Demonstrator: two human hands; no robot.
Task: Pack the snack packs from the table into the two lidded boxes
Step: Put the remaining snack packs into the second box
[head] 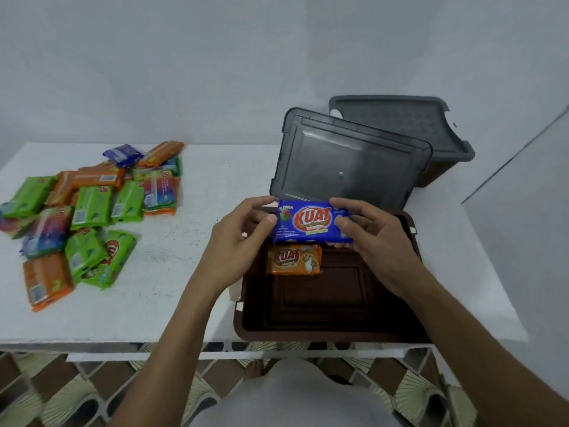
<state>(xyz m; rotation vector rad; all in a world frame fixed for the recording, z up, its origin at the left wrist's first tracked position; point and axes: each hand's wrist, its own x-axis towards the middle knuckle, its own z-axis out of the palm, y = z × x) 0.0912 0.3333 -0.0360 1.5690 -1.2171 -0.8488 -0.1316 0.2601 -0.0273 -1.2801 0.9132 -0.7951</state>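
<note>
A white table (172,288) spans the lower middle of the frame. At right of centre on it sits an open brown box (323,332), its near rim at the table's front edge. A translucent grey lid (348,161) stands tilted up behind the box's far side. Behind that, at upper right, is a second brown box (431,177) with its dark grey lid (400,118) on.

A loose pile of snack packs (92,204), green, orange, rainbow-striped and one blue, lies overlapping at the left of the frame.

Both hands meet at centre, above the far part of the open box, holding a blue snack pack (311,223) between them. The left hand (243,238) pinches its left end, thumb on the front face and curled fingers (261,202) over the top corner. The right hand (378,238) pinches its right end the same way, thumb in front, fingers hooked over the top edge. The pack faces the camera, level, with "KUAT" in large letters on a red-orange oval.

Just below it, an orange snack pack (294,259) with the same lettering lies flat on the box floor, apart from both hands.
</note>
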